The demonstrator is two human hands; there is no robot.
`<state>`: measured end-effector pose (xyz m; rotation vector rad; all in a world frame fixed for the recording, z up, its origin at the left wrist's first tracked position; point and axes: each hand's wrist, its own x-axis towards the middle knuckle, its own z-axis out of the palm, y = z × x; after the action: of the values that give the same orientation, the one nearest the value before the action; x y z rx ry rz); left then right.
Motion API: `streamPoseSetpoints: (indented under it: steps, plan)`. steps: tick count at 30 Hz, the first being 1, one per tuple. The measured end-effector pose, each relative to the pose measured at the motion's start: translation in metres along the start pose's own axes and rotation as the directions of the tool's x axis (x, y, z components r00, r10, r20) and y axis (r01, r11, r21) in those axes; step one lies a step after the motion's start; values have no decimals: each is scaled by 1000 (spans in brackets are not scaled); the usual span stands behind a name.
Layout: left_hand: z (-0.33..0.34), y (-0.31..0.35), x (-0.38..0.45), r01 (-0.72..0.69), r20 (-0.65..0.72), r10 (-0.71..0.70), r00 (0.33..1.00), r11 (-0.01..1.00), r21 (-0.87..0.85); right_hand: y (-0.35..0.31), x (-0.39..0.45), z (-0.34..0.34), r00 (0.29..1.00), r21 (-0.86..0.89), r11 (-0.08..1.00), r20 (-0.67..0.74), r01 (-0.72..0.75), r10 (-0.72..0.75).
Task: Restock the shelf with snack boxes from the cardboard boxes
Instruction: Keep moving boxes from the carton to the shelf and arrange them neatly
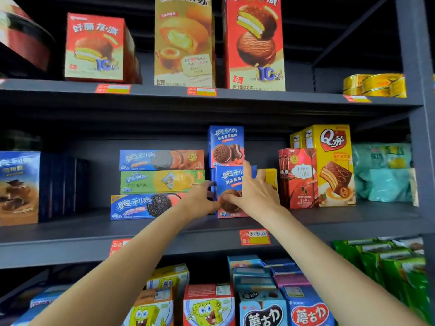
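Right hand (253, 194): spread over front of upright blue Oreo box (229, 184), middle shelf (94, 231), fingers apparently curled over top edge. Left hand (200, 196): gripping left edge. Second identical box (226, 145) behind. Right: Q蒂 box (334, 161).

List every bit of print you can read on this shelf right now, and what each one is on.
"Q蒂" on the yellow box.
"10亿" and "6" on the tall red pie box.
"10亿" on the short red pie box.
"奥利奥" on the blue cookie box that both the left hand and the right hand hold.
"蘑古力" on the blue boxes below.
"品名" on the red price tag; its handwriting and all fine print are unreadable.
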<state>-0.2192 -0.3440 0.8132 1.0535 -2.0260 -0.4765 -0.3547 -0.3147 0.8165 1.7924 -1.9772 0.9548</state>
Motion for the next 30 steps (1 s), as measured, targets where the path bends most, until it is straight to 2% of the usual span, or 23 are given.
streamPoseSetpoints:
  steps: [7,11,15,17,19,22,24,27,29,30]
  plan:
    - [-4,-4,2,3,-155,-16,988,996,-89,-2,-1,4,1000,35,999,-15,15,-14]
    - [-5,-4,-5,-58,-228,50,972,998,-27,-6,-6,6,999,4,1000,-41,7,-7]
    - [-13,-9,-23,-127,-352,139,926,990,58,-21,-22,1,958,-57,998,-285,25,-40]
    - [-22,-10,-40,-145,-432,176,885,984,103,-38,-35,-1,906,-42,995,-410,96,-104]
    - [-34,-14,-63,-148,-511,184,840,983,110,-64,-50,1,861,72,970,-479,233,-172]
    - [-60,-31,-108,-131,-595,140,791,990,60,-117,-87,17,784,268,827,-549,494,-290]
    - [-77,-56,-150,-109,-629,117,768,993,50,-153,-126,39,739,354,713,-583,605,-337]
    - [-84,-117,-240,-6,-577,44,816,998,68,-194,-205,95,766,473,616,-508,630,-393]
    - [-75,-175,-316,140,-473,-88,877,987,75,-209,-273,153,797,521,606,-349,602,-492]
    - [-66,-206,-357,248,-426,-193,884,966,77,-212,-311,186,790,532,606,-235,592,-566]
